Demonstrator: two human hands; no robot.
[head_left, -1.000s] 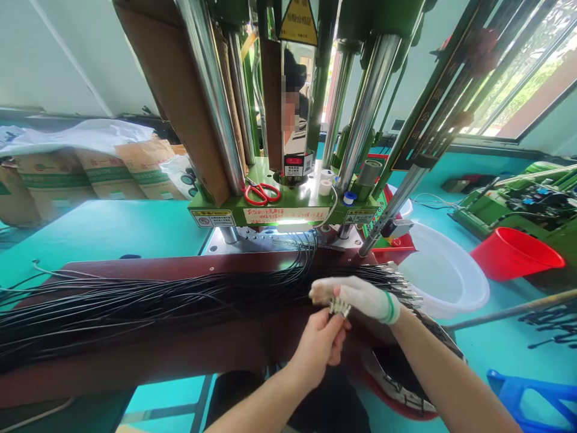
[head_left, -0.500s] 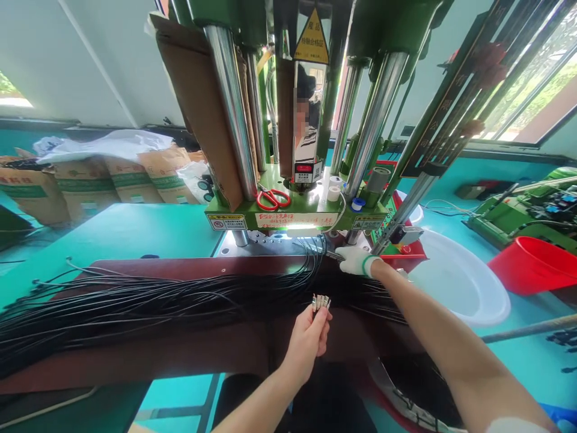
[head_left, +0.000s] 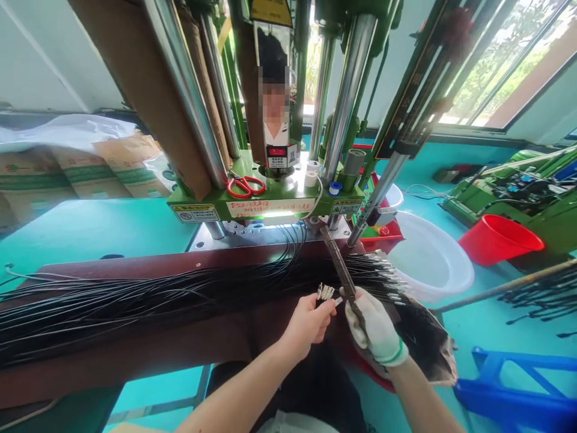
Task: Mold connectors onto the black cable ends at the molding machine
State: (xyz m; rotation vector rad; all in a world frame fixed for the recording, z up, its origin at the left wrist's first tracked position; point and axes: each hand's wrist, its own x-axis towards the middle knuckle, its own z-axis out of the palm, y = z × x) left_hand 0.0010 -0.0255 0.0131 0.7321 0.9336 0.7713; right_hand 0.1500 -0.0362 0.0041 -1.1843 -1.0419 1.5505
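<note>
My bare left hand [head_left: 311,322] is closed around a small bunch of silvery metal connectors [head_left: 325,292], which stick up past the thumb and fingertips. In my right hand [head_left: 374,331], which wears a white glove with a green cuff, is a long dark metal bar [head_left: 338,261]. The bar slants away from me, its far end near the steel bed [head_left: 234,234] of the green press. Both hands are close together, the connectors just left of the bar. Beneath and beyond them lies a thick bundle of black cables [head_left: 171,294], with silvery tips [head_left: 390,276] at its right end.
Red-handled scissors [head_left: 246,186] and a blue-and-white tape roll [head_left: 335,188] lie on the press's green plate [head_left: 202,198]. To the right are a white tub [head_left: 451,258], a red bucket [head_left: 500,240] and a blue stool [head_left: 514,385]. Paper sacks [head_left: 90,168] stand at left.
My right hand has drawn back from the press bed towards me, bringing the dark bar beside my left hand. The left hand keeps the connectors. The view has turned to the right.
</note>
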